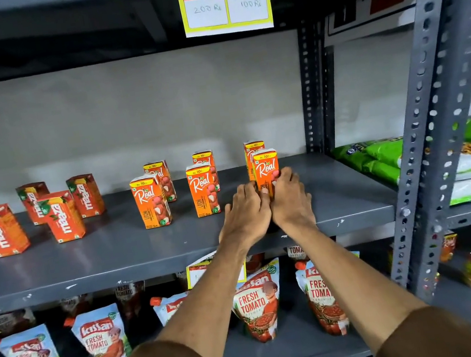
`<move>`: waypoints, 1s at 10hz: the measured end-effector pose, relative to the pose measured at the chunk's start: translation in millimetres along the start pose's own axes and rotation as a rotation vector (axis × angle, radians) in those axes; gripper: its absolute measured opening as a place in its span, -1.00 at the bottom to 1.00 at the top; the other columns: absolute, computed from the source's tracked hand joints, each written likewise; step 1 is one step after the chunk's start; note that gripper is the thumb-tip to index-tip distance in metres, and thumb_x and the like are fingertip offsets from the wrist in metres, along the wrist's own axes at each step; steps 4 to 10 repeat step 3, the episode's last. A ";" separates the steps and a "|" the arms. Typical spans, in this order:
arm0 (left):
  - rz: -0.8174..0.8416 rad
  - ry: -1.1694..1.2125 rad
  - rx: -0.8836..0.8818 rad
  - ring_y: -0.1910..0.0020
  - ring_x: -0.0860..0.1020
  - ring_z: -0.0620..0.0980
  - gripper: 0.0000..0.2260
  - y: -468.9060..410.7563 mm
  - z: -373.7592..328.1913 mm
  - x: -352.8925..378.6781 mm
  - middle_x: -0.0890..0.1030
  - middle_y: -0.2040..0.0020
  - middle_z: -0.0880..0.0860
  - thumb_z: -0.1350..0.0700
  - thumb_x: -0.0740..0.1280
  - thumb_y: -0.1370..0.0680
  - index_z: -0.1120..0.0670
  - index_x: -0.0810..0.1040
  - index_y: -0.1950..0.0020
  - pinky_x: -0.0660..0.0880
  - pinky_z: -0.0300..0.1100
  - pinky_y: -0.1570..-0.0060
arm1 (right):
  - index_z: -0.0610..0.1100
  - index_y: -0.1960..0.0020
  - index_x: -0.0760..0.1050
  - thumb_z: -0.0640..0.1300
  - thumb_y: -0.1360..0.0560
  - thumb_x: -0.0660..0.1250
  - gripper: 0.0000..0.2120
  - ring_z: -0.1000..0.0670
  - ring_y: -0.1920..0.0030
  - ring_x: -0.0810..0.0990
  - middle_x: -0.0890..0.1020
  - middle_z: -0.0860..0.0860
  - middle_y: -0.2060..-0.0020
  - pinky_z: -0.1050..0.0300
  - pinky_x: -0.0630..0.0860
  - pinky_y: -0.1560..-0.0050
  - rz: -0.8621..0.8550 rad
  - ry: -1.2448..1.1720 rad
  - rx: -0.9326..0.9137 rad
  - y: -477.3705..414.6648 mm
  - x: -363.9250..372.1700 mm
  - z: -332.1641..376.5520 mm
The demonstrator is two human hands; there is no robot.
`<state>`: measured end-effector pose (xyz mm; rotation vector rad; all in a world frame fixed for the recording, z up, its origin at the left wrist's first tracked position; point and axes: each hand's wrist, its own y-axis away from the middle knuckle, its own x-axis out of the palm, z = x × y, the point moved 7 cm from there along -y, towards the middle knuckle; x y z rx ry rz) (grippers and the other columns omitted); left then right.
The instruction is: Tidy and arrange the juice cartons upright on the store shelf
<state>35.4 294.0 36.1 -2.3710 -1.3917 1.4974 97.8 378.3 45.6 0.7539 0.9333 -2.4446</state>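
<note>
1. I had both hands on the front right Real carton (266, 170), which stood upright on the grey shelf (146, 249), towards its right end and just in front of a second carton (252, 148) of the same kind.
2. My left hand (245, 214) pressed in from the left and my right hand (291, 200) from the right, the fingers curled around the lower part of the carton so that it was clasped between them. The heels of both hands looked to be resting on the shelf.
3. I judged the carton to be light and small, a stiff card box with flat faces and square edges, so it needed only a gentle squeeze. Too much pressure could dent the walls; the printed surface looked smooth and perhaps a little slick.
4. The low hold suited sliding and squaring it. To lift it, I would have taken the side faces nearer the middle, since a narrow base tips easily.
5. Two more pairs of Real cartons (202, 190) stood upright to the left, each a front one with another behind, well apart from mine.
6. Farther left, the Maaza cartons (61, 216) also stood upright, though turned at slightly different angles, so I judged the row not yet even.
</note>
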 end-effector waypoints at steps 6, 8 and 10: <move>-0.340 -0.001 0.130 -0.14 0.47 0.00 -0.64 26.6 -23.0 -41.2 0.45 -0.22 0.08 -0.02 0.03 -0.65 0.13 0.33 -0.36 0.46 -0.09 -0.13 | -0.14 -0.46 0.20 0.11 -0.49 0.35 -0.33 -0.11 -0.22 0.43 0.37 -0.13 -0.27 -0.08 0.51 -0.17 -0.242 -0.156 -0.145 24.6 -28.2 19.5; -0.340 -0.001 0.130 -0.14 0.47 0.00 -0.64 26.6 -23.0 -41.2 0.45 -0.22 0.08 -0.02 0.03 -0.65 0.13 0.33 -0.36 0.46 -0.09 -0.13 | -0.14 -0.46 0.20 0.11 -0.49 0.35 -0.33 -0.11 -0.22 0.43 0.37 -0.13 -0.27 -0.08 0.51 -0.17 -0.242 -0.156 -0.145 24.6 -28.2 19.5; -0.340 -0.001 0.130 -0.14 0.47 0.00 -0.64 26.6 -23.0 -41.2 0.45 -0.22 0.08 -0.02 0.03 -0.65 0.13 0.33 -0.36 0.46 -0.09 -0.13 | -0.14 -0.46 0.20 0.11 -0.49 0.35 -0.33 -0.11 -0.22 0.43 0.37 -0.13 -0.27 -0.08 0.51 -0.17 -0.242 -0.156 -0.145 24.6 -28.2 19.5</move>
